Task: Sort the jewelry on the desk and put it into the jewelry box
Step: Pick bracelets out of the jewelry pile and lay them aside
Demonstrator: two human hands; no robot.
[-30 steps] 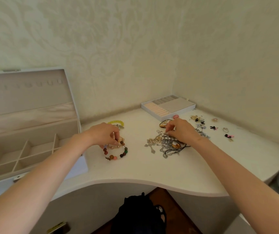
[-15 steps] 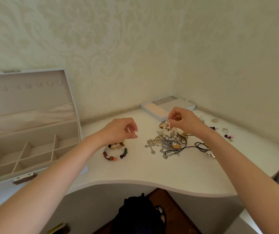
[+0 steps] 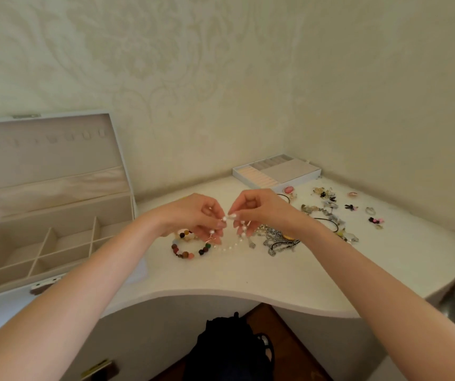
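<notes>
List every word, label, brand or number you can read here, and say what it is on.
None: no readable text anywhere in this view.
The jewelry box and its metal clasp show no lettering.
The ring tray is unmarked.
The wall carries only an ornamental pattern.

Left hand [image 3: 193, 213] and right hand [image 3: 259, 209] are seen bare, with both forearms [image 3: 88, 287] uncovered up to the frame edge. Fingernails [image 3: 220, 224] are kept fairly long, with a pale glossy finish. Black clothing [image 3: 220, 350] is seen low in frame centre; the garment type cannot be determined.
</notes>
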